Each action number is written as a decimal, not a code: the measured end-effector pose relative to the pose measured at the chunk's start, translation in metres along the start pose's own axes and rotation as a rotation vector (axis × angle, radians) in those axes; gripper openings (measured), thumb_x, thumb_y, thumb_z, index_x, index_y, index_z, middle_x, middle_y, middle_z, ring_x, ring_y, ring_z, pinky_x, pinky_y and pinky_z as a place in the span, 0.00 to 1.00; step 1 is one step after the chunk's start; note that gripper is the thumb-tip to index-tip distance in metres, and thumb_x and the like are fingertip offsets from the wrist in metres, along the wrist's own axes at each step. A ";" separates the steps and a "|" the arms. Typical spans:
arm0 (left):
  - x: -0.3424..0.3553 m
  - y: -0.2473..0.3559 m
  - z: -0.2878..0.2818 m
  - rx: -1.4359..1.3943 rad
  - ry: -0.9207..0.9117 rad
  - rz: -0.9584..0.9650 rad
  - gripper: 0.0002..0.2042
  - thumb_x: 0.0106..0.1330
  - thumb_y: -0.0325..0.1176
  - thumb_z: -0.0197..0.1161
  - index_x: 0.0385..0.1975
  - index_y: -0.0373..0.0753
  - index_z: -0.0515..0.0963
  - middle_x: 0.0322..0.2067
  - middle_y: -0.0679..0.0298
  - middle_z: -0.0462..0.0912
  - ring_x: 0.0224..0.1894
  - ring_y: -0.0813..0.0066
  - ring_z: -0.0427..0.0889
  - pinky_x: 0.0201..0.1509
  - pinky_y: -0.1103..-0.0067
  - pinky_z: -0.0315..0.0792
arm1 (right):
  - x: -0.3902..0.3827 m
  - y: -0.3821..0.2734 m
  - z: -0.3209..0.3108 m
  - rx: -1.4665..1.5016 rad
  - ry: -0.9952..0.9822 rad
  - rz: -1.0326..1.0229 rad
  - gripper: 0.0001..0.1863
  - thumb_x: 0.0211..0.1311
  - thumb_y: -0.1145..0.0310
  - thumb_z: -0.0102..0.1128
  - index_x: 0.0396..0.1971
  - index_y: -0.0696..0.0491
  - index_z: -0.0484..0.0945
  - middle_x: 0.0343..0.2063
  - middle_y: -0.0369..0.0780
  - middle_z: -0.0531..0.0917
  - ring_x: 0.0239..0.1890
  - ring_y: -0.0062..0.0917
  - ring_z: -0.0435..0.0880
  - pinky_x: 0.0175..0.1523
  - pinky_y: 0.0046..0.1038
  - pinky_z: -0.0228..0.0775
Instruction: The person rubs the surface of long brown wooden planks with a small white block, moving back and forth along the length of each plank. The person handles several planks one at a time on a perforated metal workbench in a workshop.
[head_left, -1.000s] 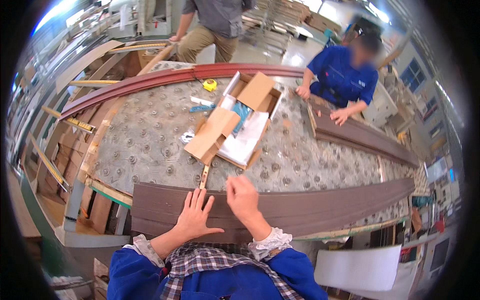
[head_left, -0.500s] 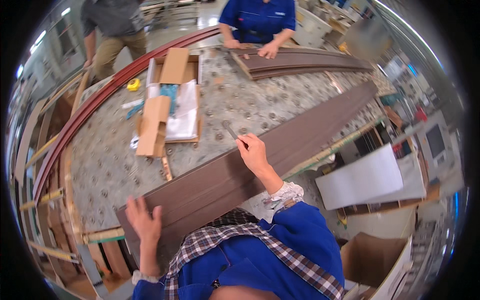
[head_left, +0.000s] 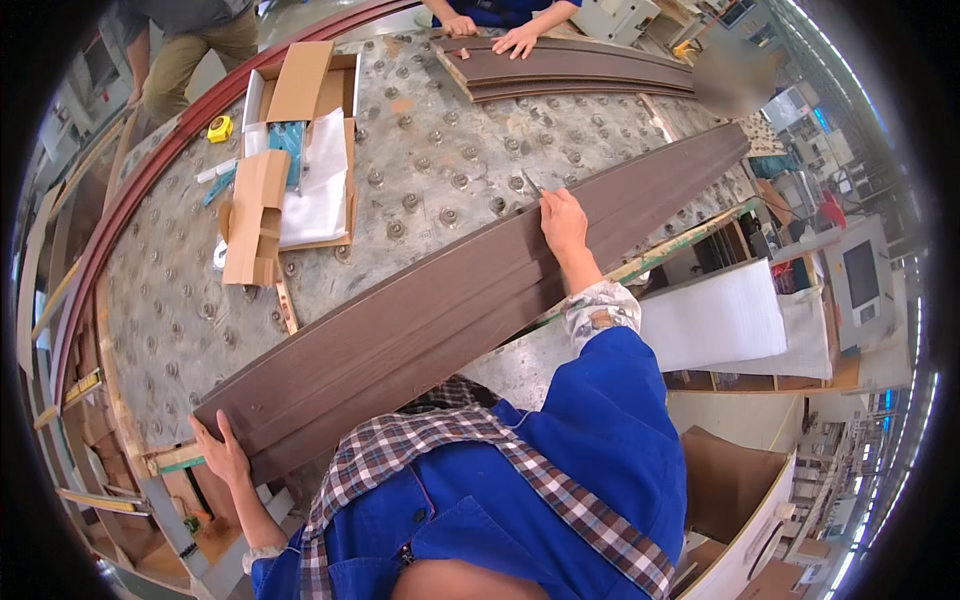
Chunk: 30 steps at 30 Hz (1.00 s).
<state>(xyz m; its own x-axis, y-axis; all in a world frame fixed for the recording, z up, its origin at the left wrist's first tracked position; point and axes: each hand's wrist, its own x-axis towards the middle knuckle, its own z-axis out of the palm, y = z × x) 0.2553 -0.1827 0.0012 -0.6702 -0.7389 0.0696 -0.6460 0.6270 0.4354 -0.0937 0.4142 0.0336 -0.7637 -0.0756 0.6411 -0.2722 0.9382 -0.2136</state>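
Note:
A long brown panel (head_left: pixel 400 335) with grooves along its length lies slantwise in front of me, from the near left to the far right. My left hand (head_left: pixel 228 452) is at its near left end, the thumb over the top face and the fingers against the end edge. Farther along, my right hand (head_left: pixel 567 228) rests over the panel, closed on a thin grey metal blade-like tool (head_left: pixel 531 182). The tool's tip points past the panel's far edge; its rear part is hidden in my fingers.
The studded metal table (head_left: pixel 410 130) bears an opened cardboard box (head_left: pixel 352 190) and a yellow tape measure (head_left: pixel 220 128). Another person's hands (head_left: pixel 518 40) rest by a stack of brown profiles (head_left: pixel 570 72). A reddish-brown strip (head_left: pixel 150 195) curves along the left. White sheets (head_left: pixel 715 315) lie at right.
My left hand has come down from above the panel onto its end edge. My right hand, with the tool, has moved right and farther along the panel. The view has shifted.

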 end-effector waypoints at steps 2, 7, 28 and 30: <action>-0.001 0.001 -0.003 0.005 -0.005 -0.011 0.40 0.68 0.63 0.48 0.71 0.37 0.53 0.69 0.50 0.57 0.70 0.52 0.57 0.70 0.65 0.55 | -0.011 -0.020 0.001 0.040 -0.060 -0.001 0.05 0.58 0.72 0.59 0.33 0.54 0.80 0.27 0.43 0.77 0.31 0.42 0.79 0.35 0.39 0.72; -0.007 0.011 -0.005 0.054 -0.020 -0.031 0.41 0.68 0.62 0.48 0.71 0.37 0.52 0.69 0.49 0.58 0.70 0.52 0.58 0.69 0.66 0.56 | -0.047 -0.151 0.000 0.177 -0.165 -0.087 0.03 0.54 0.74 0.53 0.25 0.55 0.75 0.23 0.43 0.75 0.29 0.40 0.77 0.34 0.38 0.71; -0.001 0.004 -0.014 -0.025 -0.087 0.004 0.39 0.70 0.58 0.48 0.70 0.33 0.50 0.69 0.47 0.56 0.70 0.51 0.57 0.70 0.69 0.55 | 0.015 -0.040 -0.007 -0.100 -0.292 -0.095 0.07 0.58 0.73 0.54 0.22 0.54 0.78 0.26 0.45 0.78 0.31 0.43 0.80 0.34 0.43 0.73; -0.004 0.008 -0.022 -0.083 -0.141 -0.031 0.40 0.70 0.59 0.46 0.71 0.33 0.47 0.71 0.48 0.52 0.72 0.52 0.52 0.72 0.69 0.51 | -0.001 -0.063 0.004 -0.112 -0.319 -0.158 0.07 0.57 0.73 0.54 0.21 0.54 0.77 0.25 0.44 0.77 0.30 0.42 0.80 0.32 0.42 0.72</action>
<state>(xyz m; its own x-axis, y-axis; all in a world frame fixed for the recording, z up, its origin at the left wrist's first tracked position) 0.2607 -0.1805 0.0241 -0.6986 -0.7122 -0.0690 -0.6388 0.5774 0.5085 -0.0777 0.3535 0.0433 -0.8665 -0.3069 0.3938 -0.3485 0.9366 -0.0369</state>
